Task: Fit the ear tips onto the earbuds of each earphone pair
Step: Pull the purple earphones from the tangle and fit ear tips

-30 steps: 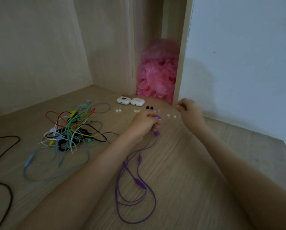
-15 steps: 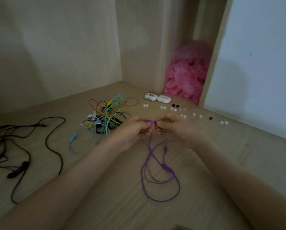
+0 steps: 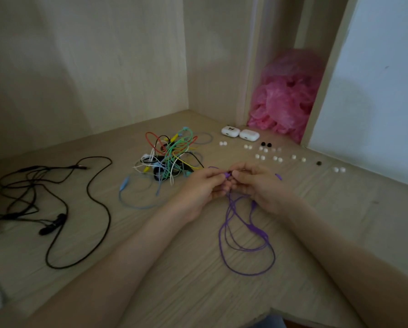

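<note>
Both hands met over the pale wood-grain table (image 3: 340, 209). The left hand (image 3: 201, 185) had its fingers (image 3: 218, 177) pinched shut on a small purple earbud (image 3: 227, 174), and the right hand (image 3: 257, 183) closed in on it from the other side, probably gripping an ear tip, but that was hidden. The thin purple earphone cable (image 3: 245, 245) hung below the fingers in loops. Beyond them lay a scattered row of small white silicone ear tips (image 3: 260, 157), with a tangle of multicoloured earphone wires (image 3: 170, 157) off to the left.
</note>
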The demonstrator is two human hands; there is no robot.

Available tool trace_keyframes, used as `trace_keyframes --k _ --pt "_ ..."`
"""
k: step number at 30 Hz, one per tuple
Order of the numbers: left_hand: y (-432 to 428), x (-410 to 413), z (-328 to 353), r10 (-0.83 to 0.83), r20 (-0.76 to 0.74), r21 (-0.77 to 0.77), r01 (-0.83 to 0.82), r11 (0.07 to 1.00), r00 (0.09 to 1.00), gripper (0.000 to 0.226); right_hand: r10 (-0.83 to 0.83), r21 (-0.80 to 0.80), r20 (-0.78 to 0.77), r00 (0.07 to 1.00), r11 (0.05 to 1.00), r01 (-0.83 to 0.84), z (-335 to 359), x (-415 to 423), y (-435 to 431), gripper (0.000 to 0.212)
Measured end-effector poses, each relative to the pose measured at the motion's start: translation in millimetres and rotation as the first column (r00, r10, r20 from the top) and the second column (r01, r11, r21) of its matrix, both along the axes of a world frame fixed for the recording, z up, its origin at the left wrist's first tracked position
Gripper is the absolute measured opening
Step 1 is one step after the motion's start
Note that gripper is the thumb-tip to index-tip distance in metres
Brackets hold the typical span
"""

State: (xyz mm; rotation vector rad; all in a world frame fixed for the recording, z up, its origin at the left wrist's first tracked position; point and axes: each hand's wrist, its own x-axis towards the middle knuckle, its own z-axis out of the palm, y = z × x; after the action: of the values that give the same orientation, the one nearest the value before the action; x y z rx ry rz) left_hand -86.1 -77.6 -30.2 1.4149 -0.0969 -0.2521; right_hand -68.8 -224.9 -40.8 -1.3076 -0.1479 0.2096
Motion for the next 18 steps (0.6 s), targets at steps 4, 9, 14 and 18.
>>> trace_keyframes --k 4,9,14,18 --pt "0.5 2.6 -2.8 0.002 -0.003 -0.007 -0.002 1.000 1.000 0.016 0.011 0.002 0.023 1.000 1.000 -0.011 -2.6 -0.5 0.5 0.013" --pt "-8.7 10.8 7.5 0.011 -0.033 0.023 -0.011 1.000 0.999 0.016 -0.036 -0.029 0.085 0.996 0.999 0.039 4.3 2.3 -3.1 0.014" --pt "-42.9 34.6 32.3 0.028 0.054 0.229 -0.040 0.973 0.998 0.019 -0.264 -0.495 0.319 0.910 0.773 0.398 19.0 18.0 -42.3 0.009" --pt "-73.9 47.1 39.1 -0.032 0.131 0.371 -0.019 0.929 0.991 0.020 -0.286 -0.798 0.523 0.803 0.168 0.579 9.9 34.6 -114.4 0.012"
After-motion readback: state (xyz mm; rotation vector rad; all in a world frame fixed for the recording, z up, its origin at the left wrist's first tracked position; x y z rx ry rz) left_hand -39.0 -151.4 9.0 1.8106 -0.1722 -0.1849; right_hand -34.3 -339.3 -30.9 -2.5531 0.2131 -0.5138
